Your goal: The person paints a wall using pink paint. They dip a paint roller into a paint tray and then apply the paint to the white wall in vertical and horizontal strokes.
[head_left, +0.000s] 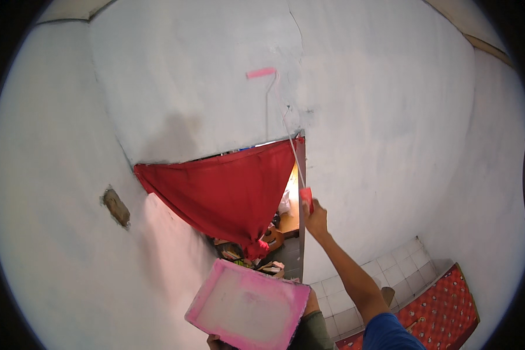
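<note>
A paint roller with a long thin rod stretches up from my right hand [315, 220], which is wrapped round its red handle [306, 197]. Its pink roller sleeve [261, 73] is up at the pale wall [204, 76] above the doorway; whether it touches the wall I cannot tell. Low in front of me, a shallow paint tray [206, 294] has pink-smeared rims and a whitish middle. My left hand [214, 342] grips the tray's near left edge, mostly hidden beneath it.
A knotted red curtain [227, 189] hangs across the doorway, with assorted household items behind it. The left wall has a rough hole [116, 207]. At lower right are white tiles [385, 269] and a red patterned surface [443, 303]. A crack runs down the upper wall.
</note>
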`<move>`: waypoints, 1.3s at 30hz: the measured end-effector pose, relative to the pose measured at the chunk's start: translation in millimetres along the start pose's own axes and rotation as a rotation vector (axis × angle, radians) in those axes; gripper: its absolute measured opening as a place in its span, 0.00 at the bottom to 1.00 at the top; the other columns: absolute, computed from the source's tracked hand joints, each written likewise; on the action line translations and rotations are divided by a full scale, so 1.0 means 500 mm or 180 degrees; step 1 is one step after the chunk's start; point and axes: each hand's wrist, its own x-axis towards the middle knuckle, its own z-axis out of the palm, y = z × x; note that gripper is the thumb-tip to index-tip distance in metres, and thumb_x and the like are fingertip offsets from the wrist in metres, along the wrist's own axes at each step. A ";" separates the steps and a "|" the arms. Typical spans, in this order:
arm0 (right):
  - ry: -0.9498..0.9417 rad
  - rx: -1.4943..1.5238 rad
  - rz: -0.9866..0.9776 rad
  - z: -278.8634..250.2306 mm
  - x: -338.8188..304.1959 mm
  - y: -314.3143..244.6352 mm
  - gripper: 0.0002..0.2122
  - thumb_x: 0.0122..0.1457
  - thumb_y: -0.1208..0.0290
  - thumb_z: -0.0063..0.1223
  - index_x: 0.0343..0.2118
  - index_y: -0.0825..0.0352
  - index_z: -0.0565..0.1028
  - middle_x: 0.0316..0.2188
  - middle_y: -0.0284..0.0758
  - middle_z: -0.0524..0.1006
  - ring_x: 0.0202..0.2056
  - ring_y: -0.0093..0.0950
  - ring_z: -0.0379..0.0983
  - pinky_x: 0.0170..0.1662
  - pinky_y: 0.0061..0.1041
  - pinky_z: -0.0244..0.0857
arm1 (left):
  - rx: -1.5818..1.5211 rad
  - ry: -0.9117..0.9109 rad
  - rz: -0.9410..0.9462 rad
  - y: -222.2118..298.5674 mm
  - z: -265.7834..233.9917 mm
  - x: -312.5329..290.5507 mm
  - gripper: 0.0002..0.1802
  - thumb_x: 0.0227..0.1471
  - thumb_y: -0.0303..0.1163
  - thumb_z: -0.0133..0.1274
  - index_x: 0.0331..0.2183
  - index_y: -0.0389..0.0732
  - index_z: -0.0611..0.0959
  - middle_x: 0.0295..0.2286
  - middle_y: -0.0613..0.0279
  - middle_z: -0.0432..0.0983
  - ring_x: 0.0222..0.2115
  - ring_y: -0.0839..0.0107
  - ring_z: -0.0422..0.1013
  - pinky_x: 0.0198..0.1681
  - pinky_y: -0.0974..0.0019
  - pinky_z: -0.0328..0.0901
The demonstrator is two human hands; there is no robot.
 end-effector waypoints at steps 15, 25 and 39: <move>0.0052 0.0054 0.0353 -0.064 -0.156 0.095 0.15 0.60 0.63 0.44 0.36 0.73 0.72 0.17 0.48 0.72 0.18 0.40 0.71 0.22 0.34 0.62 | 0.0225 -0.0292 0.0413 0.001 0.046 0.001 0.39 0.27 0.31 0.52 0.48 0.36 0.65 0.41 0.53 0.68 0.43 0.51 0.65 0.49 0.49 0.62; 0.0348 0.0031 -0.0284 -0.072 0.123 0.069 0.16 0.60 0.60 0.42 0.34 0.71 0.71 0.19 0.49 0.72 0.21 0.45 0.71 0.23 0.37 0.61 | 0.0401 -0.0196 0.0505 -0.011 0.086 -0.002 0.38 0.28 0.31 0.52 0.48 0.36 0.66 0.41 0.54 0.67 0.44 0.52 0.65 0.49 0.50 0.63; 0.0022 0.0079 0.0176 -0.025 -0.115 0.129 0.14 0.59 0.62 0.43 0.35 0.71 0.71 0.16 0.47 0.71 0.19 0.43 0.72 0.21 0.36 0.61 | 0.0289 -0.0336 0.0374 -0.006 0.061 -0.003 0.35 0.28 0.30 0.53 0.46 0.36 0.68 0.39 0.57 0.70 0.43 0.56 0.65 0.50 0.52 0.61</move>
